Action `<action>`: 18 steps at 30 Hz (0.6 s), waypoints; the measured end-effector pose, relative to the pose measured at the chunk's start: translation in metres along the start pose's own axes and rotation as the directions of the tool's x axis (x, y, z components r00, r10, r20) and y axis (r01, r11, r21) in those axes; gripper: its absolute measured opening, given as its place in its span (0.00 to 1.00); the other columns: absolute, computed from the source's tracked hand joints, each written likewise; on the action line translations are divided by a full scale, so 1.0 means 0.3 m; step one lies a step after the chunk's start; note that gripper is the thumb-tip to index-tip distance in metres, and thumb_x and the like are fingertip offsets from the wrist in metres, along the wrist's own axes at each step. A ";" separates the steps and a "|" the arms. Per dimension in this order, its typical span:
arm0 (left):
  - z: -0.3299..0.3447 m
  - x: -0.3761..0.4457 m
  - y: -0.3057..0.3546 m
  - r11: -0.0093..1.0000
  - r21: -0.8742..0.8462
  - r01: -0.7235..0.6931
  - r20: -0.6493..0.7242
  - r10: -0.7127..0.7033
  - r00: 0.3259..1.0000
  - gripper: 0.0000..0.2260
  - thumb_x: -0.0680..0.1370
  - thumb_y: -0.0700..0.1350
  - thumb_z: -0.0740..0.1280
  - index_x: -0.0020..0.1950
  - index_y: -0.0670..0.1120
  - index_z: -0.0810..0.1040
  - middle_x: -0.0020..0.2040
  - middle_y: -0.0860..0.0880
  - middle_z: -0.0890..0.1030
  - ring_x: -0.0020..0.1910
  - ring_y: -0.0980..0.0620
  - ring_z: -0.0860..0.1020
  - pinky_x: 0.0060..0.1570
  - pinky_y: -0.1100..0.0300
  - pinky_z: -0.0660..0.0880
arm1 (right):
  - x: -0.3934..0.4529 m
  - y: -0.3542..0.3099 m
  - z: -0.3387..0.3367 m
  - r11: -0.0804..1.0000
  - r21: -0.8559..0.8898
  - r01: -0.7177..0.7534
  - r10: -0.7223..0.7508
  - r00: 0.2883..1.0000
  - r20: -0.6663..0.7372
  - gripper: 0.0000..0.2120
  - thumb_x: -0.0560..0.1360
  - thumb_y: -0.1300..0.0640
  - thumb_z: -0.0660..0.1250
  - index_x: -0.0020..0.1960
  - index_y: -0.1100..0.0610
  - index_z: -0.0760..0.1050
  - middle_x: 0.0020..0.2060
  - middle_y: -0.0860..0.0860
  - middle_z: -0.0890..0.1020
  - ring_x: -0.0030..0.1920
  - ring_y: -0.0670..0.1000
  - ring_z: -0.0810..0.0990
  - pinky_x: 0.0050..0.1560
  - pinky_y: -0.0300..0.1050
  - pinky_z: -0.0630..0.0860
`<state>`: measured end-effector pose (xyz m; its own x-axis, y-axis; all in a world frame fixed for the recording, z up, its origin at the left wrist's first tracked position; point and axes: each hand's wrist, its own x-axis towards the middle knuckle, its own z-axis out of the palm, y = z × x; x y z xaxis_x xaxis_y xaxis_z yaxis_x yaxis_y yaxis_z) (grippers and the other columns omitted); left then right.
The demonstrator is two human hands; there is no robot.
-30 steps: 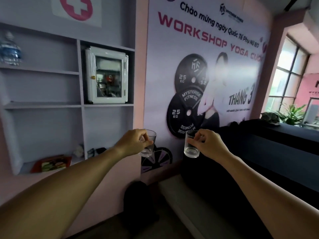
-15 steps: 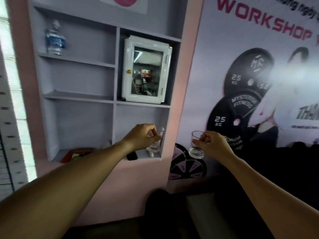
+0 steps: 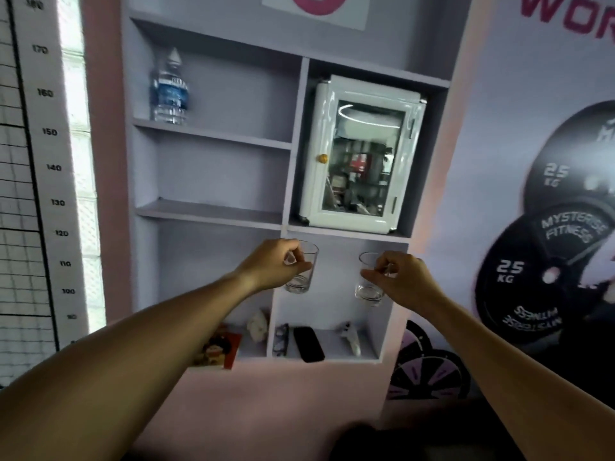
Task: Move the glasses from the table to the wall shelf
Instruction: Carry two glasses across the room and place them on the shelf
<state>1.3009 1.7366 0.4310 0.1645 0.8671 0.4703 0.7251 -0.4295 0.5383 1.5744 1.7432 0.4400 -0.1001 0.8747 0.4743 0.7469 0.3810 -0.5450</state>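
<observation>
Each hand holds a clear, empty drinking glass by its rim, in the air in front of the grey wall shelf [image 3: 213, 212]. My left hand [image 3: 273, 266] pinches the left glass [image 3: 301, 272] level with the lower left and lower right compartments' divider. My right hand [image 3: 399, 277] grips the right glass [image 3: 369, 284] in front of the lower right compartment. Both glasses hang upright, well above that compartment's floor.
A water bottle [image 3: 169, 89] stands on the top left shelf. A white glass-door cabinet [image 3: 359, 154] fills the upper right compartment. The bottom shelves hold spectacles [image 3: 281, 339], a black case [image 3: 308, 344], a white object [image 3: 351, 336] and a red box [image 3: 221, 351]. A poster [image 3: 549, 194] covers the right wall.
The view has swung left and moved closer to the shelf. Both hands, each with its glass, now sit in front of the lower compartments instead of the poster.
</observation>
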 end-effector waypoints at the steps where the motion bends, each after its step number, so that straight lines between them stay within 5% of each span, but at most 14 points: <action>1: -0.040 0.032 -0.042 1.000 0.018 0.002 -0.013 -0.002 1.000 0.10 0.75 0.54 0.71 0.46 0.48 0.80 0.45 0.51 0.83 0.45 0.54 0.79 0.49 0.51 0.79 | 0.053 -0.030 0.035 1.000 0.004 0.009 -0.009 1.000 0.002 0.13 0.68 0.46 0.77 0.33 0.47 0.75 0.36 0.49 0.83 0.42 0.54 0.81 0.46 0.48 0.77; 8: -0.280 0.181 -0.292 0.996 0.085 0.042 -0.167 -0.027 0.986 0.10 0.74 0.53 0.72 0.44 0.48 0.80 0.45 0.50 0.83 0.46 0.51 0.80 0.48 0.53 0.78 | 0.335 -0.273 0.275 0.976 0.136 0.170 -0.174 0.985 0.019 0.13 0.70 0.46 0.76 0.41 0.54 0.79 0.40 0.49 0.83 0.44 0.51 0.81 0.44 0.45 0.76; 13: -0.394 0.239 -0.426 0.987 0.135 0.087 -0.262 -0.049 0.964 0.09 0.75 0.51 0.72 0.43 0.45 0.80 0.45 0.49 0.83 0.46 0.50 0.80 0.47 0.54 0.77 | 0.496 -0.412 0.427 0.932 0.223 0.287 -0.304 0.952 0.045 0.14 0.71 0.46 0.76 0.37 0.54 0.76 0.35 0.48 0.80 0.38 0.50 0.79 0.40 0.45 0.75; 18: -0.513 0.285 -0.559 0.969 0.191 0.158 -0.379 -0.075 0.922 0.10 0.74 0.50 0.74 0.36 0.55 0.75 0.41 0.52 0.82 0.43 0.52 0.79 0.44 0.58 0.74 | 0.672 -0.525 0.569 0.877 0.314 0.363 -0.404 0.912 0.075 0.15 0.71 0.46 0.76 0.34 0.49 0.73 0.33 0.46 0.79 0.35 0.47 0.77 0.39 0.42 0.76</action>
<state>1.0905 1.8440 0.4885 -0.1566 0.7362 0.6583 0.8560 -0.2313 0.4624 1.3244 1.9105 0.5035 -0.4422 0.6658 0.6010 0.4128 0.7459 -0.5227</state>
